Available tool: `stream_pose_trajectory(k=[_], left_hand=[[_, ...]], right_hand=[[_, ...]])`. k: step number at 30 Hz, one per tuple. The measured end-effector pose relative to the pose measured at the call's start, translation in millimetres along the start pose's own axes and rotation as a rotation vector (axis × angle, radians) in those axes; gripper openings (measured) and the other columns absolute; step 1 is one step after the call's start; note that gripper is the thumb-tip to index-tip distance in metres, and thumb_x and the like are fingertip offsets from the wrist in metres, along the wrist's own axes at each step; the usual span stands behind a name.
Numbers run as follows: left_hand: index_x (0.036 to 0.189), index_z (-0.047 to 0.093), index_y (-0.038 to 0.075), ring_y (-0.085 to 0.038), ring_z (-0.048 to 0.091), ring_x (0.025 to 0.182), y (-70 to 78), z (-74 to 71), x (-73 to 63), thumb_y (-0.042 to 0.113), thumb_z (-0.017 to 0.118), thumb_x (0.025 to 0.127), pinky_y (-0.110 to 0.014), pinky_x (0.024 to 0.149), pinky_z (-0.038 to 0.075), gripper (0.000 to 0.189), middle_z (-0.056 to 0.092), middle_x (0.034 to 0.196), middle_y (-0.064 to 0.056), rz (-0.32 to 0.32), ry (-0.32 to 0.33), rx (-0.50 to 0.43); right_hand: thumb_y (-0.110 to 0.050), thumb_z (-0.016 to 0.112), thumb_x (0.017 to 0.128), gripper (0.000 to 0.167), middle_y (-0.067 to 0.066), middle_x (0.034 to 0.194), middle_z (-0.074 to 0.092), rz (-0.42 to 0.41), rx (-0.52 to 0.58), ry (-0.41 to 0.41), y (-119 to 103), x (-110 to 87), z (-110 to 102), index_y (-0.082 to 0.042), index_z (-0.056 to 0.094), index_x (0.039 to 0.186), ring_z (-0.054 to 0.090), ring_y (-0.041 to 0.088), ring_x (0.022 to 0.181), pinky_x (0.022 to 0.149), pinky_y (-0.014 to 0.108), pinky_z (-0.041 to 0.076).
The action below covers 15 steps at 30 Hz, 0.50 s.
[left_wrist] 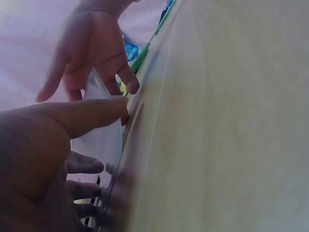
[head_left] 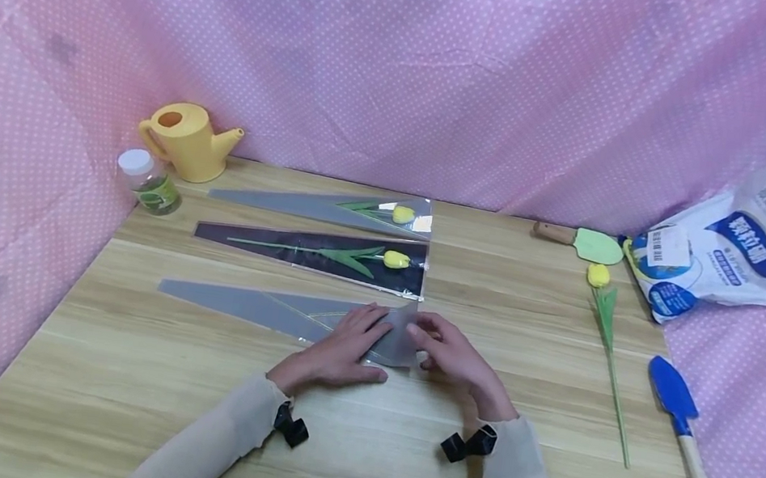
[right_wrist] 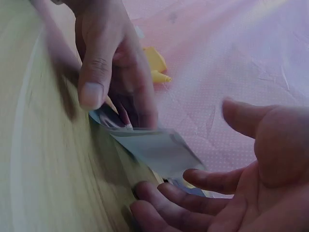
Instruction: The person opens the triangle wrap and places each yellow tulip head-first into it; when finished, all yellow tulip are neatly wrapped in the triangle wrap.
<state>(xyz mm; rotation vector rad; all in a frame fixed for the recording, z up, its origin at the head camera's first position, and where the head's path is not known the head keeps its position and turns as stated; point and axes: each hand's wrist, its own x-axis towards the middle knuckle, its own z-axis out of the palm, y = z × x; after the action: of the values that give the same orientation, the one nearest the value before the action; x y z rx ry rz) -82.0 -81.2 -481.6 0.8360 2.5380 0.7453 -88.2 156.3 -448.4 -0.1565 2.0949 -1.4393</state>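
Note:
A long tapering grey flower sleeve [head_left: 220, 298] lies nearest me on the table, its wide end to the right and bent up. My left hand [head_left: 347, 348] rests across it near that end, fingers extended and thumb apart. At the lifted edge is my right hand [head_left: 451, 355], its thumb apart from the fingers. In the right wrist view the index fingertip meets the raised flap [right_wrist: 164, 150] of the sleeve. Farther back lie a dark sleeve [head_left: 263, 252] and another grey sleeve [head_left: 270, 203], each with a yellow tulip inside. A loose yellow tulip [head_left: 604, 323] lies to the right.
At the back left stand a yellow watering can [head_left: 190, 147] and a white-capped bottle [head_left: 156, 191]. A green trowel [head_left: 595, 245] lies at the back right, beside a white printed bag [head_left: 742, 249]. Along the right edge is a blue trowel [head_left: 676, 390].

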Motion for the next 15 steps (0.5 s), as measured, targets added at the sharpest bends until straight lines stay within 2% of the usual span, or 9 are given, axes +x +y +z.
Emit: stream_pose_trajectory(k=[3, 5, 9, 12, 15], left_hand=[[0.158, 0.030, 0.013, -0.033, 0.008, 0.158, 1.7, -3.1, 1.2, 0.050, 0.066, 0.091, -0.055, 0.127, 0.009, 0.084, 0.018, 0.168, -0.011, 0.001, -0.008, -0.016], [0.158, 0.031, 0.013, -0.034, 0.011, 0.157, 3.7, -5.5, 3.0, 0.050, 0.066, 0.092, -0.056, 0.127, 0.012, 0.083, 0.021, 0.167, -0.012, 0.007, -0.003, -0.039], [0.154, 0.037, 0.014, -0.033, 0.028, 0.150, 10.5, -10.4, 7.3, 0.048, 0.064, 0.093, -0.054, 0.121, 0.029, 0.075, 0.031, 0.161, -0.012, -0.016, 0.066, -0.116], [0.147, 0.048, 0.011, -0.027, 0.048, 0.129, 17.8, -12.3, 10.0, 0.043, 0.064, 0.095, -0.047, 0.107, 0.045, 0.063, 0.048, 0.146, -0.013, -0.067, 0.157, -0.236], [0.136, 0.058, 0.007, -0.022, 0.056, 0.108, 23.5, -10.4, 13.2, 0.035, 0.064, 0.096, -0.039, 0.092, 0.051, 0.049, 0.059, 0.124, -0.013, -0.093, 0.228, -0.338]], right_hand=[[-0.047, 0.038, 0.107, 0.063, 0.024, 0.153, 0.043, -0.009, 0.097, -0.052, -0.9, 1.4, -1.8, -0.004, 0.035, 0.153, 0.054, 0.041, 0.131, 0.094, 0.043, 0.056], [-0.048, 0.032, 0.107, 0.063, 0.025, 0.151, 0.044, -0.017, 0.130, -0.057, -2.7, 2.1, -2.5, -0.004, 0.035, 0.152, 0.056, 0.040, 0.129, 0.095, 0.044, 0.056], [-0.048, 0.027, 0.108, 0.063, 0.029, 0.142, 0.052, -0.024, 0.154, -0.037, -7.0, 3.1, -2.7, -0.002, 0.038, 0.150, 0.062, 0.037, 0.121, 0.093, 0.044, 0.057], [-0.047, 0.025, 0.109, 0.064, 0.030, 0.142, 0.052, -0.026, 0.155, -0.027, -8.8, 3.8, -3.0, 0.000, 0.037, 0.150, 0.062, 0.036, 0.121, 0.091, 0.043, 0.057], [-0.048, 0.024, 0.108, 0.065, 0.029, 0.147, 0.047, -0.024, 0.190, -0.045, -9.7, 3.7, -3.3, -0.001, 0.035, 0.151, 0.062, 0.035, 0.121, 0.089, 0.043, 0.058]])
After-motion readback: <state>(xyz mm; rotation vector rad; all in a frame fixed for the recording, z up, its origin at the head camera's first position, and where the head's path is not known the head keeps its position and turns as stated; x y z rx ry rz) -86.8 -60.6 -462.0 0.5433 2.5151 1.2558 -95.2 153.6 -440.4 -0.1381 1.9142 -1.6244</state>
